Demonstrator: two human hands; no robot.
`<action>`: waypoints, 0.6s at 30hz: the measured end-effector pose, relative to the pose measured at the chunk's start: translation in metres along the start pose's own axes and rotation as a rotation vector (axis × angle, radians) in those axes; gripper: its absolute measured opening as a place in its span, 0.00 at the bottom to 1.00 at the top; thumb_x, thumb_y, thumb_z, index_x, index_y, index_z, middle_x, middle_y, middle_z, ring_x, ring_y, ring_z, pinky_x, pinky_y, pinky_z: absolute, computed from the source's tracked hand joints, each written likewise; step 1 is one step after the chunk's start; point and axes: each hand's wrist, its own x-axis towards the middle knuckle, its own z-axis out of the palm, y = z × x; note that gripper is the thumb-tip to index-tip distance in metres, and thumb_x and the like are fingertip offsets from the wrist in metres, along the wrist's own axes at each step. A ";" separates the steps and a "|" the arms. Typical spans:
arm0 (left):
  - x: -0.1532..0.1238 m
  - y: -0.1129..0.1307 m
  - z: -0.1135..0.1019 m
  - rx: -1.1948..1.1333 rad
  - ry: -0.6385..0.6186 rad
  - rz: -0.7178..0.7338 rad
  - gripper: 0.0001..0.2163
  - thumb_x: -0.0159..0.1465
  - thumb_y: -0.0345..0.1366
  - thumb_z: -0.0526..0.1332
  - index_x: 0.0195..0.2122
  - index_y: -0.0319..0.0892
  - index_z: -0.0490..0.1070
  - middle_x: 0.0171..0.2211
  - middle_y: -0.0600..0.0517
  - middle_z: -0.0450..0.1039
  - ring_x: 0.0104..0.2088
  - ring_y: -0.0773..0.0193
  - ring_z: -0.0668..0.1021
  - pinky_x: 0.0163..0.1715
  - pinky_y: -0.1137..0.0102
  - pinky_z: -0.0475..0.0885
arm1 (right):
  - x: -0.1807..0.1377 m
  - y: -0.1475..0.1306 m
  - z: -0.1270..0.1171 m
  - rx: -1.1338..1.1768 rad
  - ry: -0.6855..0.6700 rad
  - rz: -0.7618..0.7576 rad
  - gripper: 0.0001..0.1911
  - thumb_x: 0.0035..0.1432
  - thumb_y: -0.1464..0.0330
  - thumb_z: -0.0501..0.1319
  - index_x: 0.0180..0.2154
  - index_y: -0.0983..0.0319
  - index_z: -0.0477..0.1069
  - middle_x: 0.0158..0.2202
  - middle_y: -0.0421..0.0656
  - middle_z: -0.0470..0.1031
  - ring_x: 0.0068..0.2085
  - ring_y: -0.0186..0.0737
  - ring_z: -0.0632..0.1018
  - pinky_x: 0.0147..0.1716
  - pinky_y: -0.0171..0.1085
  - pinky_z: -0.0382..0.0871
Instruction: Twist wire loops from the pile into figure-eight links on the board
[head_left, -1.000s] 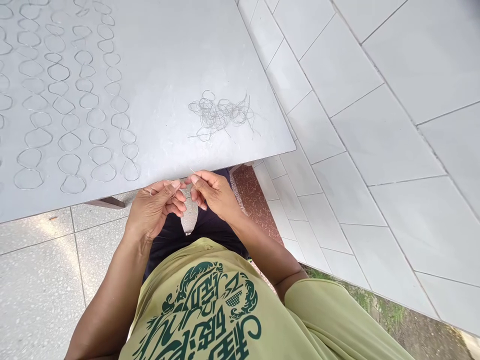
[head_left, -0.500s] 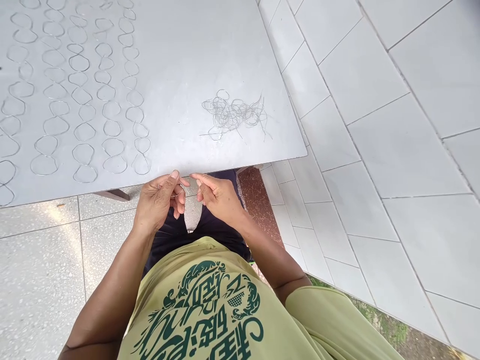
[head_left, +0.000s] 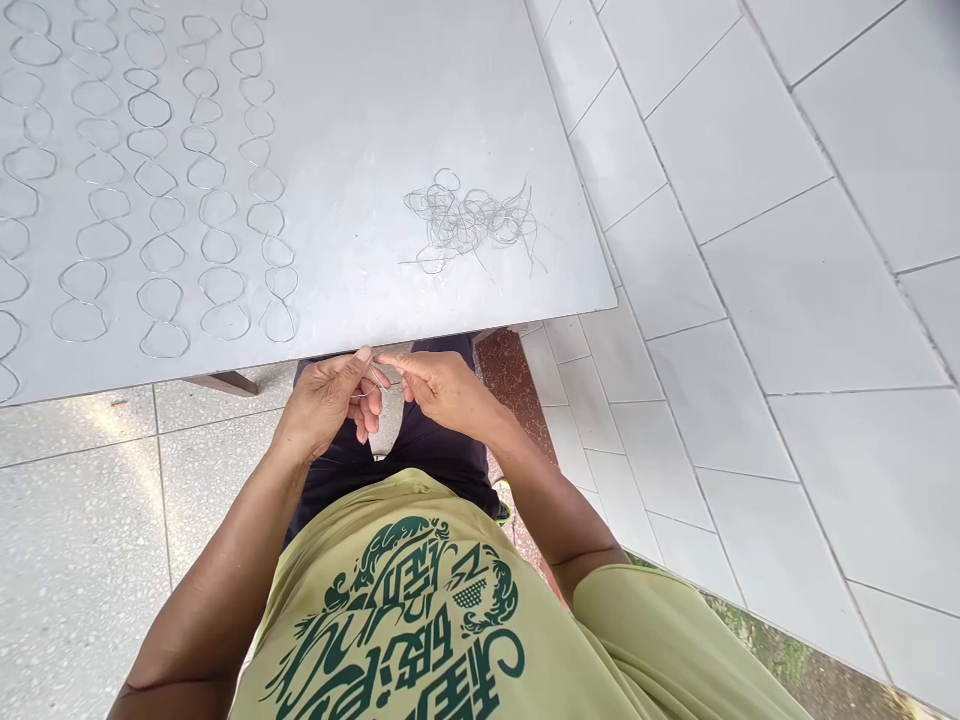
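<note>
Just off the table's front edge, my left hand pinches a thin piece of wire between thumb and fingers; part of a curved loop shows below the thumb. My right hand meets it from the right, its index fingertip against the left thumb tip and the wire's end. The right fingers are closed together, and what lies between them is hidden. Beyond the hands, a tangled pile of thin wire pieces lies on the grey table.
Several columns of figure-eight wire loops cover the table's left part. A white tiled wall runs along the right side. Below the table show a table leg, the speckled floor and a dark red strip.
My hands have come together; the right index finger now touches the left thumb tip, where a gap showed before. The view has shifted slightly.
</note>
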 end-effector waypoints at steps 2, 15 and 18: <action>0.000 -0.001 0.001 0.000 -0.025 -0.015 0.22 0.70 0.57 0.64 0.36 0.40 0.76 0.21 0.51 0.74 0.16 0.63 0.76 0.12 0.71 0.71 | 0.001 -0.002 -0.005 -0.015 -0.040 -0.017 0.22 0.72 0.76 0.51 0.58 0.64 0.79 0.29 0.37 0.73 0.32 0.33 0.74 0.37 0.33 0.69; -0.009 0.006 0.016 -0.135 0.232 0.164 0.21 0.68 0.58 0.66 0.35 0.43 0.78 0.20 0.54 0.69 0.15 0.66 0.72 0.12 0.73 0.64 | -0.001 -0.023 0.025 0.921 0.248 0.441 0.25 0.67 0.44 0.65 0.41 0.60 0.72 0.33 0.39 0.76 0.27 0.32 0.74 0.21 0.30 0.68; -0.009 0.005 0.016 -0.144 0.236 0.187 0.21 0.68 0.57 0.66 0.35 0.42 0.78 0.21 0.54 0.69 0.16 0.66 0.72 0.12 0.73 0.64 | -0.002 -0.026 0.033 1.052 0.250 0.445 0.22 0.68 0.48 0.67 0.41 0.60 0.73 0.28 0.35 0.71 0.23 0.29 0.68 0.19 0.29 0.64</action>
